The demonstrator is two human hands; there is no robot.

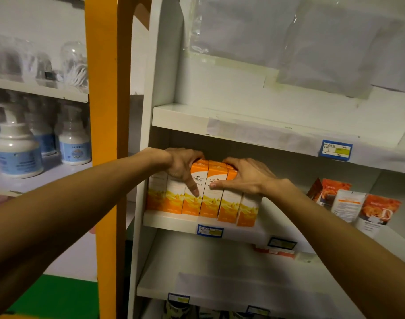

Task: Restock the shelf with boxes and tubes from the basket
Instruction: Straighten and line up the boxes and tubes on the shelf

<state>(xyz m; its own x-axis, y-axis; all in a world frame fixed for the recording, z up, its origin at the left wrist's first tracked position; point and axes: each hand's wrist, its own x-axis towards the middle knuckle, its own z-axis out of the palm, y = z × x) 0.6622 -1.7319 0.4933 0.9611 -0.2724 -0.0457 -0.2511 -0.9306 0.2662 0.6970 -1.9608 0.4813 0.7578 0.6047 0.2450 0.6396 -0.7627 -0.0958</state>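
A row of several orange-and-white boxes (206, 199) stands upright on the middle white shelf (173, 223), at its left end. My left hand (184, 166) lies over the tops of the left boxes, its fingers curled behind them and its thumb pointing down the front of one. My right hand (242, 174) covers the tops of the right boxes, fingers over the back and thumb pressed flat against a box front. Both hands hold the row between them. The basket is out of view.
Orange pouches (362, 206) lean at the right of the same shelf. Blue price tags (210, 231) sit on the shelf edges. A yellow post (104, 157) stands left of the unit, with white bottles (73, 143) on shelves behind it. Bare shelves lie above and below.
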